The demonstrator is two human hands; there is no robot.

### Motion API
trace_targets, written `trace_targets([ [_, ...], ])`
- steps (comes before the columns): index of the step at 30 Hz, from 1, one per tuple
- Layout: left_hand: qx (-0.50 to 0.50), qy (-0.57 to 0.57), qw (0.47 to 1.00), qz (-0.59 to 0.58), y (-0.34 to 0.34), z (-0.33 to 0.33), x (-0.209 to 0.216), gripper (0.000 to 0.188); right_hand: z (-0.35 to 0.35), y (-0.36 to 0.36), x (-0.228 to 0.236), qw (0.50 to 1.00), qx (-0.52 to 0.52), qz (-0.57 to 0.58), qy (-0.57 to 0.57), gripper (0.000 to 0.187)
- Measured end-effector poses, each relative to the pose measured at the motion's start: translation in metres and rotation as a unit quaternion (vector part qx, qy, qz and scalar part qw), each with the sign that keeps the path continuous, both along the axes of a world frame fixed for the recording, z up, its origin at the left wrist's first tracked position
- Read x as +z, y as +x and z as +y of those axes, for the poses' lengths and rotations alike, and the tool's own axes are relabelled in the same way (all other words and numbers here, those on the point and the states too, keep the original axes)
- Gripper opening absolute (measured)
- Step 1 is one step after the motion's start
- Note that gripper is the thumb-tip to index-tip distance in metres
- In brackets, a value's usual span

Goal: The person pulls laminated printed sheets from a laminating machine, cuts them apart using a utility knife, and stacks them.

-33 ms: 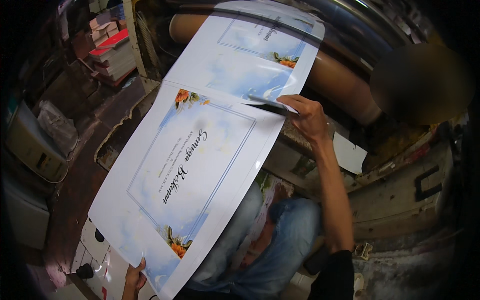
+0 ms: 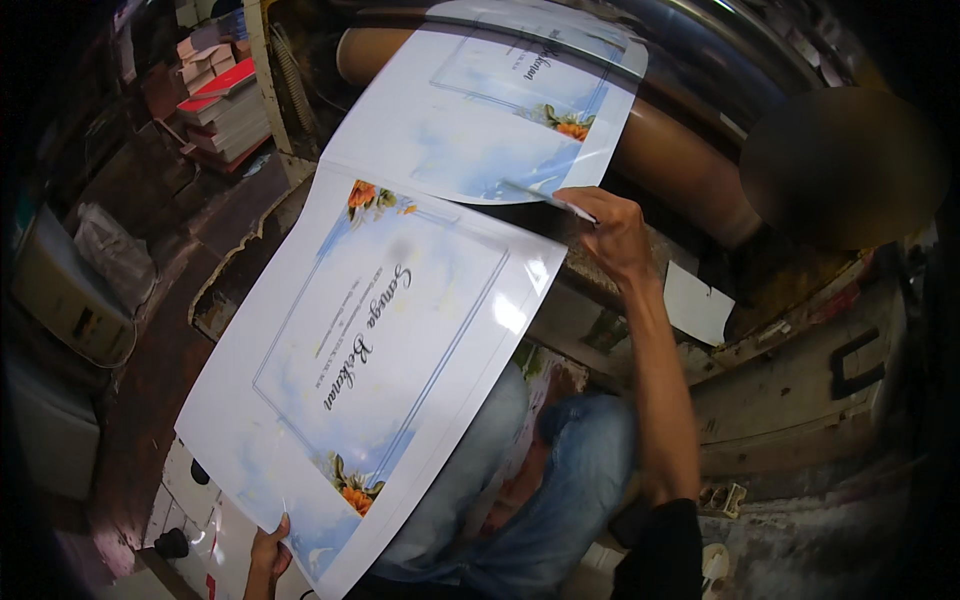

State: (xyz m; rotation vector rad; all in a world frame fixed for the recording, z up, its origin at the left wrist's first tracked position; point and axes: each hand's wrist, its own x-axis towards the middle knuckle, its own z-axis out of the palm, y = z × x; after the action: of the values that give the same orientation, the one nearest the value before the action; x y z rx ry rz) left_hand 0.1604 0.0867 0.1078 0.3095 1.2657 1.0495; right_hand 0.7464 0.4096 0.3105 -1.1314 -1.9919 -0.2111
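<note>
A glossy near printed sheet (image 2: pixel 290 340), white and pale blue with a double blue border and orange flowers, slants across my front. My left hand (image 2: pixel 268 552) pinches its bottom corner, thumb on top. Beyond it, a matching far sheet (image 2: pixel 440 130) hangs from the rollers. The two still meet at their left side, while a gap between them widens toward the right. At that gap's right end, my right hand (image 2: pixel 622 238) is closed on a thin, pale blade-like tool (image 2: pixel 576 209), whose exact kind I cannot make out. Its tip points left, over the far sheet's lower edge.
A shiny metal roller (image 2: pixel 690 40) and a brown roller (image 2: pixel 680 175) span the machine's top. Red-covered book stacks (image 2: pixel 228 110) stand at far left. A white card (image 2: pixel 698 303) lies right of my forearm. My knees in jeans (image 2: pixel 590 450) are below the sheet.
The gap between the two sheets has opened wider and reaches further left. The near sheet's right corner has dropped slightly. My right forearm has shifted a little left; my left hand stays put.
</note>
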Motion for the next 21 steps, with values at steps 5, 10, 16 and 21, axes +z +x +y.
trace_targets([
  [5, -0.014, -0.026, 0.999, 0.036, -0.117, -0.067, -0.033, 0.051, -0.082, -0.065, -0.025, 0.984, -0.043, 0.148, -0.087, 0.025],
  [10, -0.071, -0.079, 0.986, 0.131, -0.186, -0.067, -0.116, 0.054, -0.169, -0.135, -0.022, 0.987, -0.07, 0.101, -0.104, 0.028],
  [16, -0.007, -0.027, 0.999, 0.021, -0.222, -0.09, -0.247, 0.053, -0.265, -0.236, -0.036, 0.977, -0.035, 0.108, -0.182, 0.034],
  [21, 0.068, 0.022, 0.996, -0.062, -0.211, -0.088, -0.273, 0.04, -0.328, -0.311, -0.049, 0.99, 0.01, 0.091, -0.107, 0.037],
])
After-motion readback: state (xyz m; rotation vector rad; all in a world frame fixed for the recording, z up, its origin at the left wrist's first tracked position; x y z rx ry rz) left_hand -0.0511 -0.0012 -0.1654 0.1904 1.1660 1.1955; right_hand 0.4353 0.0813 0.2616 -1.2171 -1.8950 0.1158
